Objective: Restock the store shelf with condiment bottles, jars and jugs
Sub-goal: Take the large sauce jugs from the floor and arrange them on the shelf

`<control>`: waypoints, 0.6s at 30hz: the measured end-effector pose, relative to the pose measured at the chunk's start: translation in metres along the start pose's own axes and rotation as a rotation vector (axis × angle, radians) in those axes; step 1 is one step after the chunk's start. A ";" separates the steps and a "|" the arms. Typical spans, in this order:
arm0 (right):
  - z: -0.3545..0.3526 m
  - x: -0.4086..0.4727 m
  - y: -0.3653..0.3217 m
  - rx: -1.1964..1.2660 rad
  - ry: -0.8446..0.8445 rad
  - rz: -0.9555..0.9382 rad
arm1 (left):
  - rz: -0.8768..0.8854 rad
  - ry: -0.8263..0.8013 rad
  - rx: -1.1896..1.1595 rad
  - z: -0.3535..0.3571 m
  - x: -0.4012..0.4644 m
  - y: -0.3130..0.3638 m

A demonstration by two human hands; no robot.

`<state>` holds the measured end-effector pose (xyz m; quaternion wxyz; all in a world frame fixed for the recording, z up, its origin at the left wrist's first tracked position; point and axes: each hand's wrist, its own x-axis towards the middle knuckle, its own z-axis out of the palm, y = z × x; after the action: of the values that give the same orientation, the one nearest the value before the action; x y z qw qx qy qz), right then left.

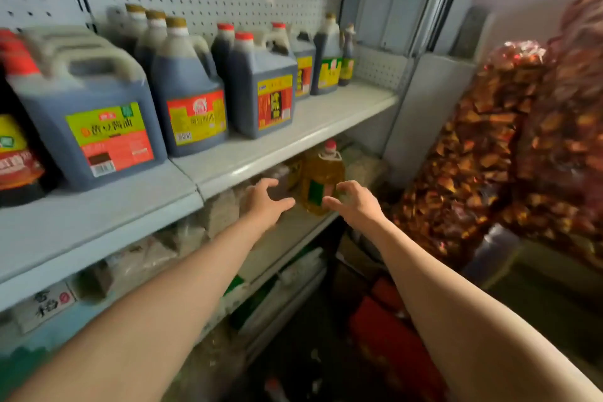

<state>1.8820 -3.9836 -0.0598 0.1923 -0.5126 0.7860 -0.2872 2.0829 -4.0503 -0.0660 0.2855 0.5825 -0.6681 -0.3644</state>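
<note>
Head view shows my left hand (265,202) and right hand (350,202) spread wide, holding nothing, one on each side of the yellow oil jug (321,178) on the lower shelf (293,232), because it looks heavy.

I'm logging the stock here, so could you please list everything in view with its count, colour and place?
Dark sauce jugs: about ten, gold or red caps, upper shelf.
Oil jug: one, yellow with red cap, lower shelf, between the hands.
Pale packets: several, lower shelf, left of the oil jug.
Snack bags: large, red-orange, stacked at right.
Red packs: on the floor.
Left hand: fingers spread, beside the oil jug.
Right hand: likewise, holding nothing.
</note>
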 end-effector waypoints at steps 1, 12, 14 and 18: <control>0.007 -0.015 0.007 -0.018 -0.009 0.028 | -0.014 -0.027 0.000 0.002 -0.010 -0.009; 0.061 -0.128 0.081 -0.105 -0.164 0.221 | -0.139 -0.275 0.197 0.042 -0.092 -0.095; 0.073 -0.139 0.099 -0.096 -0.192 0.248 | -0.176 -0.306 0.212 0.056 -0.105 -0.114; 0.106 -0.160 0.139 -0.069 -0.281 0.304 | -0.254 -0.367 0.227 0.088 -0.127 -0.157</control>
<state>1.9133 -3.8208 -0.2294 0.3232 -0.4295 0.8292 -0.1534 2.1218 -3.9206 -0.2394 0.0441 0.6143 -0.6669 -0.4194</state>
